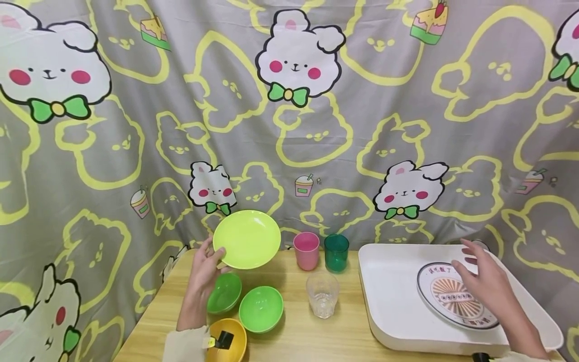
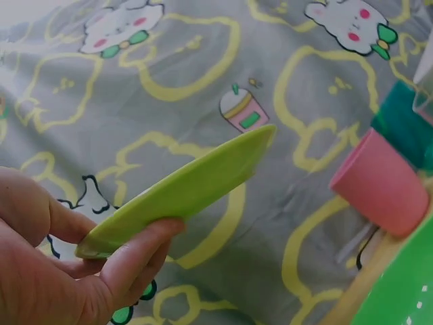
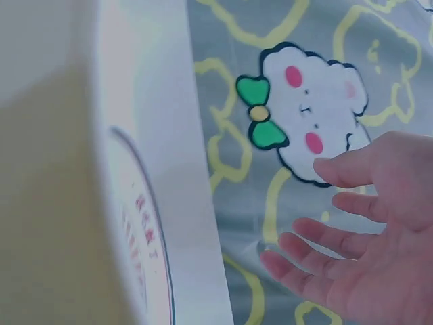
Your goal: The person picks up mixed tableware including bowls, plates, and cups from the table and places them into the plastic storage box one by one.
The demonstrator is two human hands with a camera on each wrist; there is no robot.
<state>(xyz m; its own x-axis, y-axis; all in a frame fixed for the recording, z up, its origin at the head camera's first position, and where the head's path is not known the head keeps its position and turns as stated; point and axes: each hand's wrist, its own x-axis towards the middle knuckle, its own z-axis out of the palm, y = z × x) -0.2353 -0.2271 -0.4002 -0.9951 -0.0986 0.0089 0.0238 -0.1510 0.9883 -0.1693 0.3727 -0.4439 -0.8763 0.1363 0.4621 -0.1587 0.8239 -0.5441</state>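
Observation:
My left hand point(image 1: 204, 266) pinches the near-left rim of a yellow-green plate point(image 1: 248, 239), thumb on top and fingers beneath. In the left wrist view the plate point(image 2: 179, 193) is tilted and held up off the table. Below it stand two green bowls point(image 1: 261, 309) point(image 1: 224, 292) and an orange bowl point(image 1: 227, 342), partly covered by my left wrist. My right hand point(image 1: 486, 276) hovers over a white tray point(image 1: 389, 291), fingers spread, holding nothing. On that tray lies a white plate point(image 1: 429, 296) with a printed sunburst pattern, partly hidden by the hand.
A pink cup point(image 1: 306, 251) and a dark green cup point(image 1: 336, 253) stand at the back of the wooden table point(image 1: 298, 337). A clear glass point(image 1: 322, 296) stands in front of them. Behind the table hangs a grey patterned curtain point(image 1: 289, 136).

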